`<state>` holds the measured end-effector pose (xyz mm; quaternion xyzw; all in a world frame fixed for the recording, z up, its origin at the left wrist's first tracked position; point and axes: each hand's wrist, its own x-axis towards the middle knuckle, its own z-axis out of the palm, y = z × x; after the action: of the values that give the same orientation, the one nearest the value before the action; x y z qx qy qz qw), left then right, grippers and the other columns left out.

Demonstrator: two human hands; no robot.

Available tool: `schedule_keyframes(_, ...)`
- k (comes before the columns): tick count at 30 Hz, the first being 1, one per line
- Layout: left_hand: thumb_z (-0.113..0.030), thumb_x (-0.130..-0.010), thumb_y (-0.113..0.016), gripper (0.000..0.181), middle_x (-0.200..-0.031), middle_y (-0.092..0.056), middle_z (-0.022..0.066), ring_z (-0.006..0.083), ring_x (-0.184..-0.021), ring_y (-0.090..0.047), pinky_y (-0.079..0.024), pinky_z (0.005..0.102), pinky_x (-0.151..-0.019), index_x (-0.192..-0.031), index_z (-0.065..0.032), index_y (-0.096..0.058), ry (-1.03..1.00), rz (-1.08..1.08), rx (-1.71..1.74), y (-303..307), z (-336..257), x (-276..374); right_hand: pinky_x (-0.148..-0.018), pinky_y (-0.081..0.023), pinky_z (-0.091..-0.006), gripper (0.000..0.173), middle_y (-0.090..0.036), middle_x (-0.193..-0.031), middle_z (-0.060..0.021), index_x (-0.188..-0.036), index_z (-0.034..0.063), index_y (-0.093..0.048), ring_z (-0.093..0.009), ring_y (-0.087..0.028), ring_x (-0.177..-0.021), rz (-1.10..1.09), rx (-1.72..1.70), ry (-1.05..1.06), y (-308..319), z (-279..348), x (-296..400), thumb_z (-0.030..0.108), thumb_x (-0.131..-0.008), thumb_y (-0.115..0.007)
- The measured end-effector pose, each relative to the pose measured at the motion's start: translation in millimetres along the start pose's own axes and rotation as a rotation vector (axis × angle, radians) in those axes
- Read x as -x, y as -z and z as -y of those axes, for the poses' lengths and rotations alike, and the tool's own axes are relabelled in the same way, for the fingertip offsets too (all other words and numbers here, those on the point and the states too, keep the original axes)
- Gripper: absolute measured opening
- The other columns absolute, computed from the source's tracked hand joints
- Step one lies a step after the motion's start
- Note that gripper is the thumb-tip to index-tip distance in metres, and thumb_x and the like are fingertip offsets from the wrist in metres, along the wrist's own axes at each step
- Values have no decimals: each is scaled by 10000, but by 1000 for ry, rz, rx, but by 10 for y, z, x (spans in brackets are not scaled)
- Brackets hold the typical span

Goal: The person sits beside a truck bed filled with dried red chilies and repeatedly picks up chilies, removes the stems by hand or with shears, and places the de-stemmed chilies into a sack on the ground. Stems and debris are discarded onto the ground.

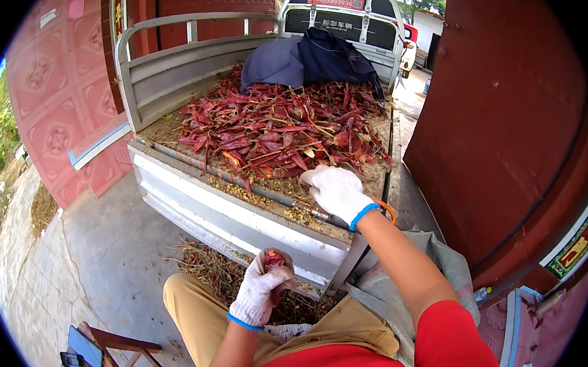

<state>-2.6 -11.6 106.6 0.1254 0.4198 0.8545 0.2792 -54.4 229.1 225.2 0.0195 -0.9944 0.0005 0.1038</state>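
Observation:
Dried red chili peppers [290, 127] with stems lie heaped on the metal bed of a small cargo vehicle. Both my hands wear white knit gloves with blue cuffs. My left hand [265, 285] is closed around red chili peppers [273, 259], above my lap and in front of the lowered tailgate [235, 218]. My right hand [336, 190] reaches to the near edge of the heap, its fingertips bent down at the peppers; whether it grips one is hidden. Yellow seeds [243, 189] are scattered along the bed's rear edge.
Dark blue cloth [333, 55] covers the heap's far end. Stems and debris [212, 263] lie on the ground under the tailgate. A grey woven sack [422, 261] is at my right. A wooden stool [118, 341] with a phone [85, 347] stands at lower left. Red metal doors [503, 107] rise at right.

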Motion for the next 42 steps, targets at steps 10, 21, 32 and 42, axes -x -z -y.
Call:
schedule_keyframes(10,-42,-863,-725,191,-935,-674,127,228,-755,-688,-598,363,-723,-1019,-19,-616,13,23,161,109,84,-5,-891,-561,-489,262,-682,-1212,-202,-1135,70,-682,-379,-696,-1064,96,138,72,-199,-128,-485,165,-915,-578)
schedule_keyframes(21,-67,-940,-667,170,-1084,-715,203,258,-863,-723,-611,384,-795,-1091,2,-629,-18,-52,152,76,97,-43,-440,-329,-227,184,-660,-844,-2,-1063,7,-734,-47,-431,-494,16,-1705,-349,62,-22,249,119,-951,-640)
schedule_keyframes(32,-107,-993,-612,229,-1013,-684,70,160,-942,-661,-558,338,-860,-1190,10,-625,-94,-49,-75,-108,97,-58,-604,-507,-286,166,-681,-793,-50,-941,-2,-723,-128,-646,-679,-89,-1282,-433,-464,862,895,155,-885,-730)
schedule_keyframes(42,-219,-1014,-609,245,-985,-700,79,170,-795,-669,-558,318,-766,-1140,-10,-628,57,-14,56,-171,55,-16,-752,-538,-362,211,-700,-875,-163,-966,-23,-741,-283,-691,-799,-183,-944,66,-350,622,942,161,-884,-678)
